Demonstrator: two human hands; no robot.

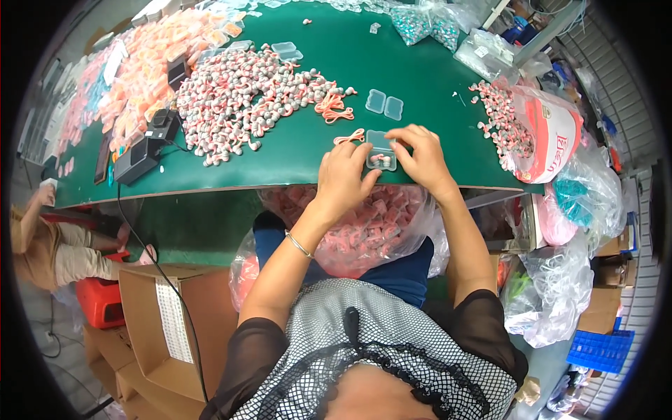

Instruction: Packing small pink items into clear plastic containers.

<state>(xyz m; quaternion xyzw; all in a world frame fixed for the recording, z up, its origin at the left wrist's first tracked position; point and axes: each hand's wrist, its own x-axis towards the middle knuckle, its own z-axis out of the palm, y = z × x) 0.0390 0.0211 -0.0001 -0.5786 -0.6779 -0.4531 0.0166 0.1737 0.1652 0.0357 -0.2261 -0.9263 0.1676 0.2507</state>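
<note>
At the table's near edge lies a small clear plastic case [381,160], its lid raised on the far side and a few pink-and-grey earplugs [381,160] in its base. My left hand [343,173] grips the case's left side, fingers bent and thumb at the near corner. On the other side, my right hand [420,159] curls its fingers against the case's right edge by the lid. A bundled orange cord [349,137] lies just beyond my left fingers. Farther off are more orange cords [333,108] and another opened clear case [384,104].
A large heap of pink-and-grey earplugs [245,98] covers the table's left middle. Right of me, a white-and-red bag [553,133] spills similar pieces. Black boxes [138,159] with a cable stand at left. A plastic bag of packed pink cases [364,227] sits below the edge. Another person's hand [46,194] shows far left.
</note>
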